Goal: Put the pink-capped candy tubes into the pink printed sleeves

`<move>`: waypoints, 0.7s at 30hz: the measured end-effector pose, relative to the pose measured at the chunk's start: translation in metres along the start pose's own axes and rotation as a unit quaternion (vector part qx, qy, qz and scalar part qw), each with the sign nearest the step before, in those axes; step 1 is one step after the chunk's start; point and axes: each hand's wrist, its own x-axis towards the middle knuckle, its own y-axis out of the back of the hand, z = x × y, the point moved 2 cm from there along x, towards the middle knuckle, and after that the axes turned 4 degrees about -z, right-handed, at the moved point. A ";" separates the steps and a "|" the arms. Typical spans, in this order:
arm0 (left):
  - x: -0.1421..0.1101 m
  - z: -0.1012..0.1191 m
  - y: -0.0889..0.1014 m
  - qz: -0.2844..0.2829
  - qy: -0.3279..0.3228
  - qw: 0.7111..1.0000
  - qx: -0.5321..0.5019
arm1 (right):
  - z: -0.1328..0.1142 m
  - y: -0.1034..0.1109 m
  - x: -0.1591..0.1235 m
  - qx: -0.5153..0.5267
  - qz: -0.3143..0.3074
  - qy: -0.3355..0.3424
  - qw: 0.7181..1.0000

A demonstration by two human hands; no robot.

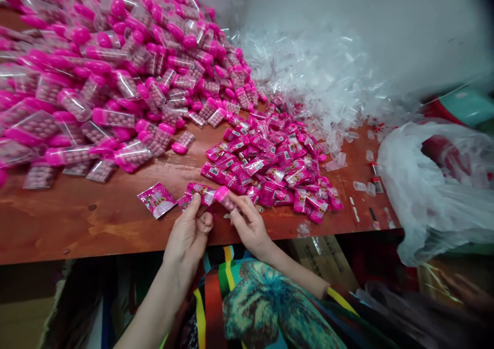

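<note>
Close to the table's front edge, my left hand (190, 230) pinches a printed pink plastic sleeve (206, 195) between thumb and fingers. My right hand (250, 225) grips a small clear candy container (226, 198) with a pink cap and pale pink balls inside. The capped end points left, at the sleeve's right end; I cannot tell whether it is inside the sleeve. Left of my hands, a flat pink printed packet (157, 200) lies on the wood. A heap of pink printed sleeves (266, 158) rises just beyond my right hand.
A large pile of capped candy containers (116, 81) covers the table's (96, 215) back left. Clear plastic pieces (309, 71) are heaped at the back right. A white plastic bag (409, 184) hangs over the right edge. Small bits lie near it, and a cardboard box (324, 261) stands below.
</note>
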 end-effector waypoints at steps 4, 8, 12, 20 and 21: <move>0.002 -0.002 0.001 -0.018 -0.012 1.000 0.015 | -0.005 -0.002 -0.004 -0.053 -0.033 0.043 0.997; 0.006 -0.005 0.004 -0.026 -0.022 0.999 0.031 | -0.003 -0.006 -0.004 -0.059 -0.044 0.083 0.994; 0.005 -0.005 0.003 -0.045 -0.020 0.997 0.059 | 0.002 -0.008 -0.002 -0.041 -0.039 0.087 0.995; 0.005 -0.006 0.001 -0.107 0.040 0.981 0.157 | 0.014 -0.015 0.000 0.191 -0.071 -0.081 0.976; 0.004 -0.005 0.001 -0.115 0.040 0.978 0.169 | 0.014 -0.017 0.000 0.239 -0.081 -0.103 0.962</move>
